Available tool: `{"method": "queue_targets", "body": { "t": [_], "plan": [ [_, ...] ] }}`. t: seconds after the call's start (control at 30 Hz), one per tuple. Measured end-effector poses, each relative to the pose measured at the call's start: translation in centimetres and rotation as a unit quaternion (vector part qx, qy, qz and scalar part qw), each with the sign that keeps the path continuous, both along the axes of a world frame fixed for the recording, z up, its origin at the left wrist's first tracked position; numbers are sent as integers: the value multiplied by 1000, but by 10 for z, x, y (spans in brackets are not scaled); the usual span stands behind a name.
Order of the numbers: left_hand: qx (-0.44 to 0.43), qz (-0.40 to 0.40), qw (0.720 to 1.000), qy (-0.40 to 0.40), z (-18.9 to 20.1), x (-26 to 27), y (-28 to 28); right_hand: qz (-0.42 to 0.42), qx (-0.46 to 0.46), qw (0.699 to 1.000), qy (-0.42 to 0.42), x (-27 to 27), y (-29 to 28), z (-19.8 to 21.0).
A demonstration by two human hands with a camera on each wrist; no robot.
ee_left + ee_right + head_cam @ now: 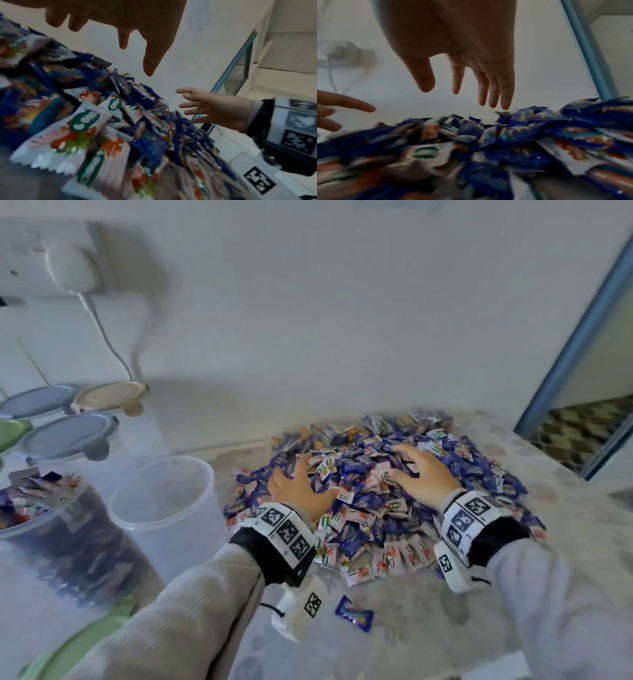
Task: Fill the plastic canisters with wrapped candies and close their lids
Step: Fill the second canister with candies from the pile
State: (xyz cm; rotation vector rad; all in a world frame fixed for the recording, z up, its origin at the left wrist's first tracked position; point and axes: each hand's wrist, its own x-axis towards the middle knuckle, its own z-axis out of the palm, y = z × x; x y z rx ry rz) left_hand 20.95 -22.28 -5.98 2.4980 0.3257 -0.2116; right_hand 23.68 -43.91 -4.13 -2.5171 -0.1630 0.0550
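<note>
Sleeves framing both hands, left hand (301,491) and right hand (423,474) hovering spread, holding nothing, over candies (370,501) heaped on counter (565,508). Advising cupping inward, scooping deep, carrying to empty canister (161,505).

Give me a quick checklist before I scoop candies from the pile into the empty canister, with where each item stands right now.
1. Both hands free: ok. The left hand and right hand are spread open over the candy pile, holding nothing.
2. Empty canister uncovered and upright: ok, it stands just left of the pile.
3. Path from pile to canister clear: ok, nothing lies between them.
4. Filled canister closed: not ok, no lid on it.
5. Spare lids at hand: ok, they sit on containers behind the canisters.
6. Stray candy near the table's front: not ok, apart from the pile.
</note>
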Motion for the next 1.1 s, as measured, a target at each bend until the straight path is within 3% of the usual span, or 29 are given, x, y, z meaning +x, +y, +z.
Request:
{"method": "queue_targets", "body": {
  "t": [0.23, 0.3, 0.4, 0.6, 0.7, 0.9, 1.1],
  "plan": [
    [39, -24, 996, 75, -14, 42, -21, 48, 10, 991, 121, 47, -3, -7],
    [60, -44, 993, 88, -15, 45, -26, 74, -39, 988, 133, 54, 6, -9],
    [96, -39, 993, 47, -19, 42, -32, 89, -150, 976, 130, 58, 16, -14],
    [130, -22, 991, -8, -28, 34, -30, 132, -185, 965, 129, 58, 16, -21],
    [113, -12, 993, -4, -30, 41, -24, 166, -163, 963, 136, 62, 16, -24],
    [-48, 35, 996, -70, -23, 55, -7, 189, -100, 971, 105, 70, 15, -16],
    [-32, 36, 989, -138, -12, 42, -5, 166, -20, 982, 84, 74, 14, -7]
  ]
}}
